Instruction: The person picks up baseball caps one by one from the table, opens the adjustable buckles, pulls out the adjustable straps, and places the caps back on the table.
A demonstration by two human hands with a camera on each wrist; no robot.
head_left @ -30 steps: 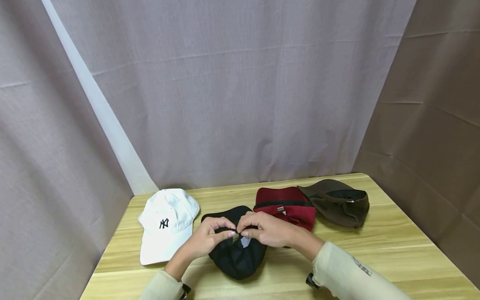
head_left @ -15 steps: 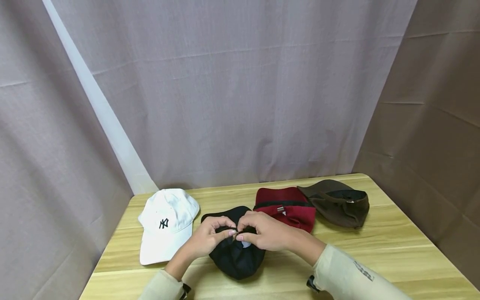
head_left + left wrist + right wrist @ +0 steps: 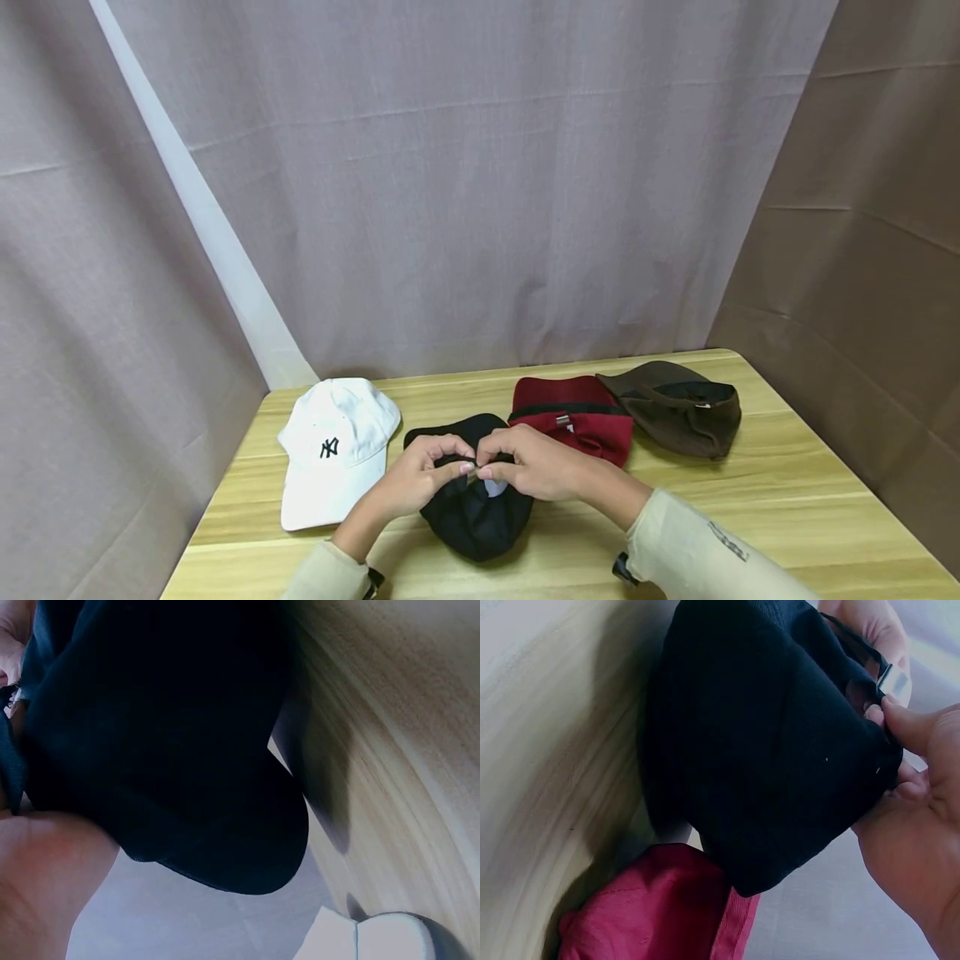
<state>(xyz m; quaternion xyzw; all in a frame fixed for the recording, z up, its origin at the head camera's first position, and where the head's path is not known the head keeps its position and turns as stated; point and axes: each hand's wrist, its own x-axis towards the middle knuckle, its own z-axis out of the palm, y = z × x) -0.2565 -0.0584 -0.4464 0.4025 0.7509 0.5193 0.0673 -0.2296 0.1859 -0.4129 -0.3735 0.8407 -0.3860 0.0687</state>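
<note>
A black cap (image 3: 480,529) sits on the table in front of me, its opening up and its brim away from me. At its back strap, my left hand (image 3: 411,477) pinches from the left between thumb and index finger. My right hand (image 3: 542,465) pinches the strap from the right, its fingertips almost meeting the left ones. Between them shows a small metal buckle (image 3: 892,679) in the right wrist view. A pale label (image 3: 495,487) lies inside the cap, partly behind the right thumb. The left wrist view is mostly filled by the dark cap fabric (image 3: 172,727).
To the left lies a white cap (image 3: 337,421) with a dark logo, brim toward me. A dark red cap (image 3: 558,390) is just behind my right hand, touching a brown cap (image 3: 686,425) farther right. Grey curtains (image 3: 465,208) stand behind the wooden table (image 3: 712,533).
Both hands stay at the strap of the black cap. The right thumb and fingers shift slightly around the buckle. The other caps stay put.
</note>
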